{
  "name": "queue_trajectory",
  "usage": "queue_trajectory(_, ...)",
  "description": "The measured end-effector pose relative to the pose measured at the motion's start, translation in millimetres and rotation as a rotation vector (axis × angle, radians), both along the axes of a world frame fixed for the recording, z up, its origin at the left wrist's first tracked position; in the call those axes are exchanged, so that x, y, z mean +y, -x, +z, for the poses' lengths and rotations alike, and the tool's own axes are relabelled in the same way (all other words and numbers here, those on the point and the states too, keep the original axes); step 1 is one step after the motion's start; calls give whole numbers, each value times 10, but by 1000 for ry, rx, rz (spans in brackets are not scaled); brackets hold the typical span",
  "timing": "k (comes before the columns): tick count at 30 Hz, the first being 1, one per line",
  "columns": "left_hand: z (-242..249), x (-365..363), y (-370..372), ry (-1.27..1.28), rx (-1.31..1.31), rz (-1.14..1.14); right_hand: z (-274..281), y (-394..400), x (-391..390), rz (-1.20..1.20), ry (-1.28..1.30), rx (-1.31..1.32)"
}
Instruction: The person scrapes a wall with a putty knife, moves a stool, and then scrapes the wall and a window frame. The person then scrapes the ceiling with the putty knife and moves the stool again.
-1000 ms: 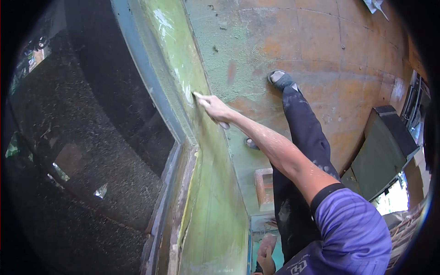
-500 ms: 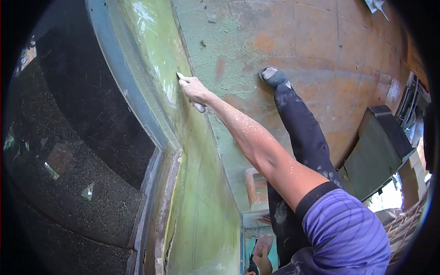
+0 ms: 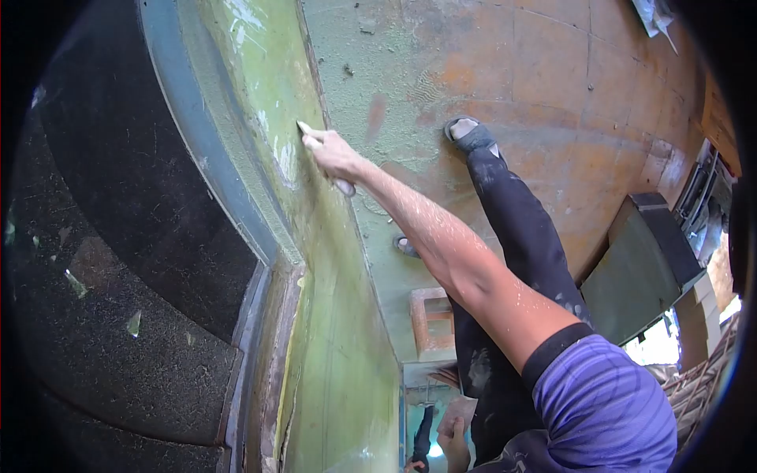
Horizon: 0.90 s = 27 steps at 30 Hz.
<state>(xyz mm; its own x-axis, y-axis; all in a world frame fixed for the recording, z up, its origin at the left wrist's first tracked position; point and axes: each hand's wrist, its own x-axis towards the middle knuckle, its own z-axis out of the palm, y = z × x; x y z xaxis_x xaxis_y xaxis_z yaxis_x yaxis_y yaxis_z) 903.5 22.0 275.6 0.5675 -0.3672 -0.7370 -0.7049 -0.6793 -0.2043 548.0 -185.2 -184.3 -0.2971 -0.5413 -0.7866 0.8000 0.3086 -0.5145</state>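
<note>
The right hand (image 3: 330,158) points its forefinger onto the scuffed green painted panel (image 3: 335,315), likely for precise contact; whether it grips anything, I cannot tell. The left hand (image 3: 453,449) pinches a flat, pinkish-brown piece (image 3: 459,411).

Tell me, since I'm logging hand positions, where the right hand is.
In the head view, the right hand is left of centre, over the green panel, just right of some white streaks.

Soft, even light covers the floor (image 3: 552,71); a gap (image 3: 661,340) at right glares white; wide-lens distortion bends edges, corners fall black.
</note>
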Motion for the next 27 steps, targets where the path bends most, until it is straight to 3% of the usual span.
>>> queue_trajectory(3, -36, 120, -271, 5, 161, -175, 535, -263, 150, -29, 94, 50)
queue_trajectory(5, -8, 95, -362, -18, 208, -64, 706, -540, 169, -5, 144, 21)
queue_trajectory(7, -5, 88, -549, 23, 251, -41, 262, -674, -9, -93, 100, 257)
queue_trajectory(9, 47, 222, -799, 125, 279, -93, 101, -173, -10, -12, 14, 6)
queue_trajectory(11, 69, 192, -818, 81, 250, -92, -287, 16, -106, -82, -30, 73)
queue_trajectory(12, 52, 162, -803, 52, 247, -49, -181, 76, -87, -44, -31, -43)
queue_trajectory(17, -60, 202, -359, -41, 135, -36, 650, -515, 175, 2, 175, 130)
queue_trajectory(20, -59, 259, -459, -51, 175, -47, 654, -450, 131, -25, 167, 305)
queue_trajectory(23, -82, 232, -60, 34, 215, 31, 27, 151, -98, 50, 6, 125)
queue_trajectory(25, -25, 190, 105, 93, 237, 76, -75, 338, -183, -167, 46, 94)
queue_trajectory(27, -117, 189, 106, 97, 233, 105, -37, 167, -228, -72, -20, 120)
